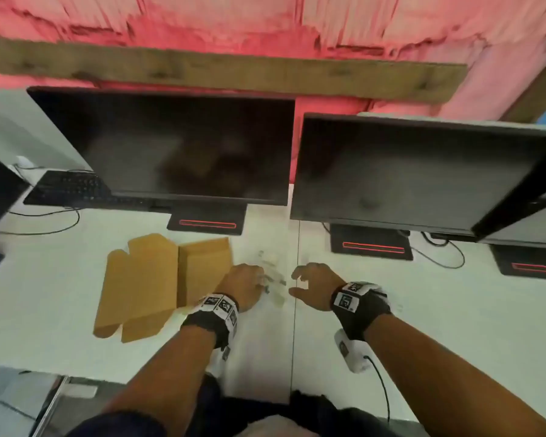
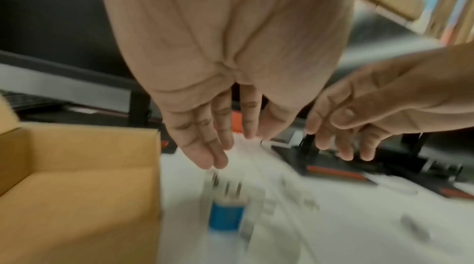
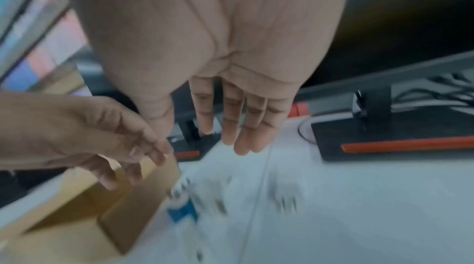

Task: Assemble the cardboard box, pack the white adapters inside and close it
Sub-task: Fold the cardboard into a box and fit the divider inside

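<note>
Two hands hovered over the white adapters (image 1: 273,279) on the white desk (image 1: 423,310). The left hand (image 1: 245,283) and the right hand (image 1: 312,283) had loose fingers and held nothing. The cardboard box (image 1: 158,279) lay just beside, partly folded. The adapters looked small, hard and light, with metal prongs. Pinching the smooth body seemed best.

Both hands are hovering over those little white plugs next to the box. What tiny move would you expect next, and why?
Probably the left hand lowers and closes on an adapter. Its fingers are straight and empty just above the pile, the right hand is open too, and the box beside the pile is partly folded up with its top open. The blur hides the exact adapter.
</note>
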